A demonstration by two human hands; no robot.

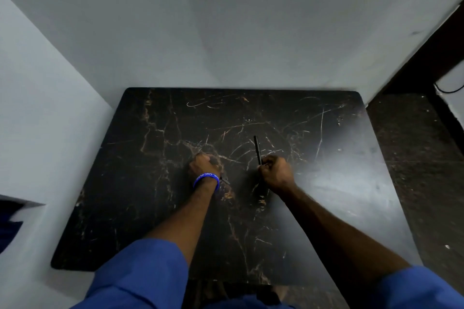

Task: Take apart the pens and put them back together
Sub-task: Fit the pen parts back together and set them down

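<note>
A thin black pen (257,149) sticks up and away from my right hand (276,173), which is closed around its lower end above the middle of the dark marble table (150,183). My left hand (202,167), with a blue wristband, is curled into a fist resting on the table to the left, about a hand's width from the right one. A small dark piece seems to poke out beside the left wrist, but I cannot make out what it is. Whether the left fist holds anything is hidden.
The table top is black with brown veins and many scratches, pushed against a grey wall (226,32). A dark speckled ledge (414,158) runs along the right side. A dark blue object (10,221) lies at the far left edge.
</note>
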